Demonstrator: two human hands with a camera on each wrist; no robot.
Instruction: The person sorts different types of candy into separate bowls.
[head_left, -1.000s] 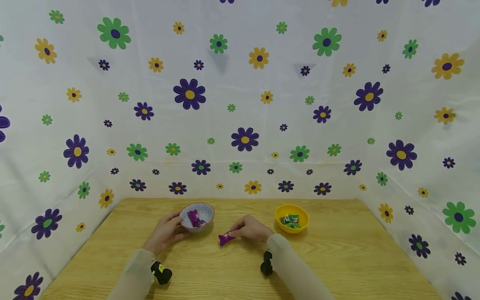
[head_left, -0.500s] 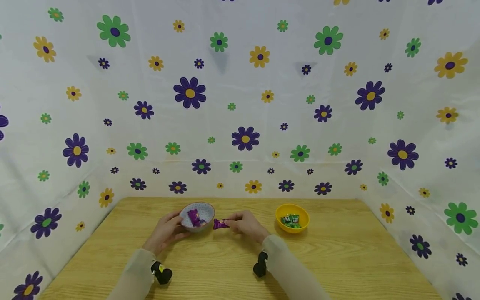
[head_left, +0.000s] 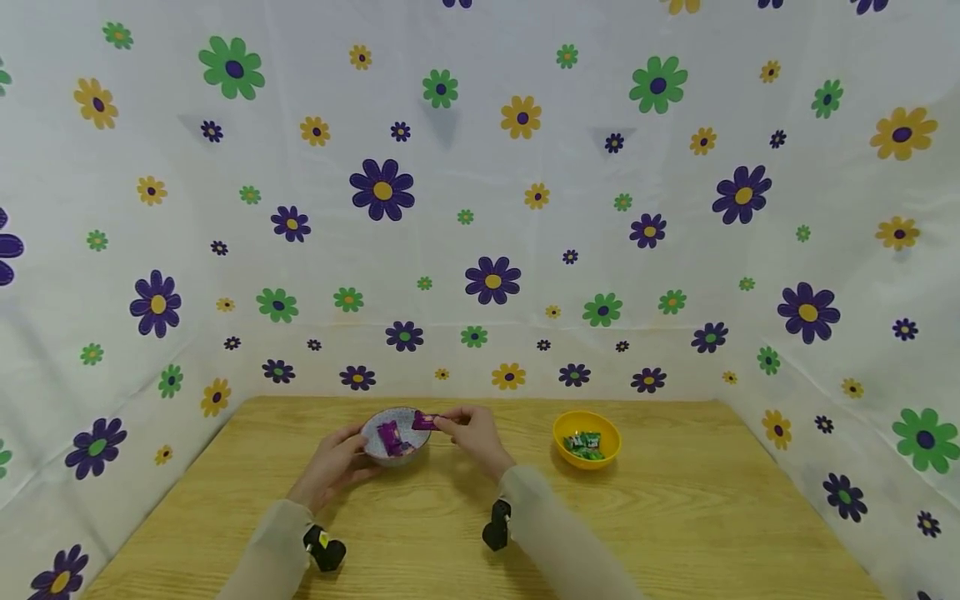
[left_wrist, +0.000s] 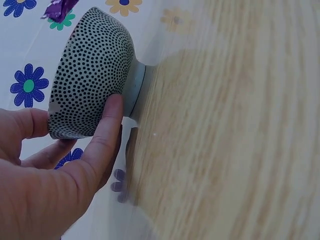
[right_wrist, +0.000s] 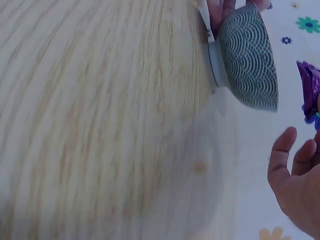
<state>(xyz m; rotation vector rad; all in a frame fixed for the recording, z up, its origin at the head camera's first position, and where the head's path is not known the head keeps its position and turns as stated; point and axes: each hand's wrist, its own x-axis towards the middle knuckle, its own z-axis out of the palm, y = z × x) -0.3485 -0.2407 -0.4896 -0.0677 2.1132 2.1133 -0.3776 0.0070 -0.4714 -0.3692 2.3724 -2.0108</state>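
Observation:
My left hand (head_left: 330, 468) steadies a small patterned bowl (head_left: 406, 418) at the left of the table. In the left wrist view its fingers (left_wrist: 102, 132) grip the dotted side of the bowl (left_wrist: 92, 70), from the rim down toward the foot. Purple-wrapped candies (head_left: 389, 437) lie inside. Over the bowl's right rim, my right hand (head_left: 474, 437) pinches another purple-wrapped candy (head_left: 423, 421). The right wrist view shows this candy (right_wrist: 310, 89) at the edge, beside the bowl's mouth, with the right hand (right_wrist: 300, 185) partly cut off.
A yellow bowl (head_left: 612, 451) with several green-wrapped candies (head_left: 583, 443) stands to the right on the wooden table (head_left: 675, 517). A white flowered curtain (head_left: 480, 233) encloses the table's back and sides.
My right hand has lifted the purple candy from low over the table and carried it left and away from me, to the bowl's rim. The left hand and both bowls stay put.

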